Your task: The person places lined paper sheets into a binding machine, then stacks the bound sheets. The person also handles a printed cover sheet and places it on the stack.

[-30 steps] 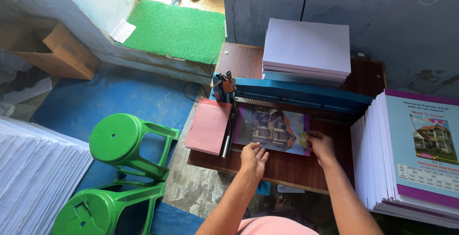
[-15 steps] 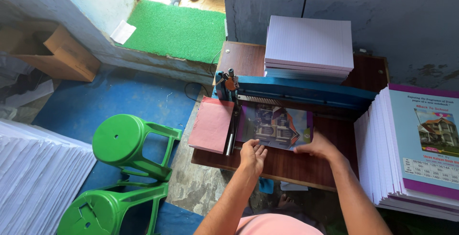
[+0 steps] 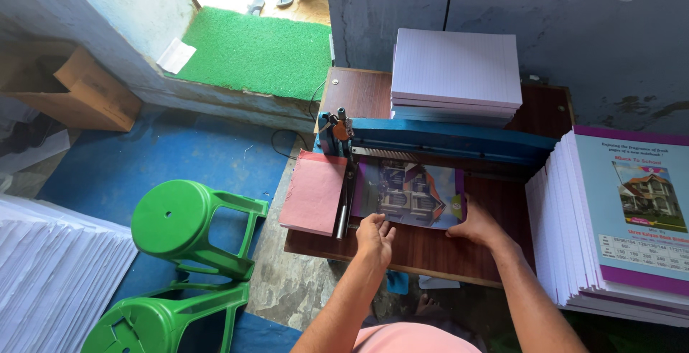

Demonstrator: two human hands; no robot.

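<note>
Nearest to me, my left hand (image 3: 375,238) lies flat with its fingers stretched out on the lower left edge of the printed cover (image 3: 409,195), pressing down and gripping nothing, while my right hand (image 3: 477,225) cups the lower right corner, thumb side against the edge; I cannot tell whether its fingers curl under the sheet. The cover lies on the brown wooden table (image 3: 430,249), its far edge pushed in under the blue punching machine (image 3: 445,143), so both hands are only steadying it. As I judge it, the main risk is skew: if one hand pushes harder than the other, the sheet would turn against the machine's stop and go in crooked. My left fingertips also sit close to the dark lever bar (image 3: 343,206) along the machine's left side, so they could get nipped if that bar moves. The pink pad (image 3: 314,191) overhangs the table's left edge and a nudge could tip it towards the green stools (image 3: 188,227). Farther off, the white ruled stack (image 3: 456,73) rests behind the machine and the tall pile of finished covers (image 3: 617,224) leans at my right, near enough for an elbow to disturb.
</note>
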